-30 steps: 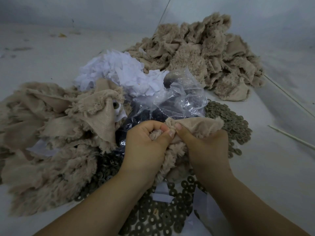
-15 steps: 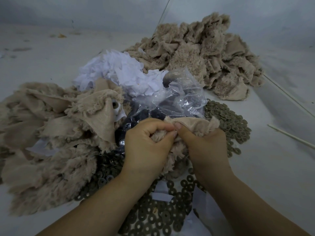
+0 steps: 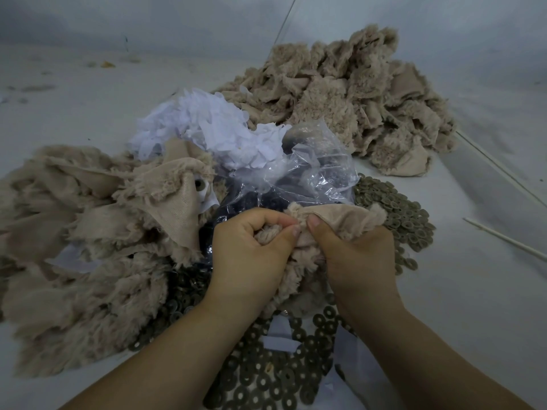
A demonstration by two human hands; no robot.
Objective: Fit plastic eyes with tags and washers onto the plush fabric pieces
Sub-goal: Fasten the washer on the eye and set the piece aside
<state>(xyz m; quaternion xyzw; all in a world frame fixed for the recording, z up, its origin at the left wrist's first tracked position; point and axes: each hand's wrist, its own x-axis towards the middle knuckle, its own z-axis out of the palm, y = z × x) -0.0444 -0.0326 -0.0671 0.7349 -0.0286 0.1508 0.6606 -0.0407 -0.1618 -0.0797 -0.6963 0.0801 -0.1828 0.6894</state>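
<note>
A beige plush fabric piece (image 3: 343, 216) sits between both hands in the middle of the view. My left hand (image 3: 248, 253) grips its fluffy side with curled fingers. My right hand (image 3: 355, 253) pinches the smooth backing beside it, thumb tip against the left thumb. A clear plastic bag of dark eyes (image 3: 296, 179) lies just behind the hands. Olive washers (image 3: 396, 211) spread at the right and more washers (image 3: 266, 377) lie below my wrists. White tags (image 3: 207, 122) are heaped behind the bag. Any eye inside the held piece is hidden.
A pile of plush pieces (image 3: 88, 232) lies at the left, one showing a fitted eye with a white tag (image 3: 199, 184). A larger plush pile (image 3: 349, 93) sits at the back right. Thin white sticks (image 3: 503, 238) lie on the pale surface at the right.
Both hands have stayed on the plush piece and drawn slightly closer together, thumbs now meeting; the fabric's folded edge has shifted a little.
</note>
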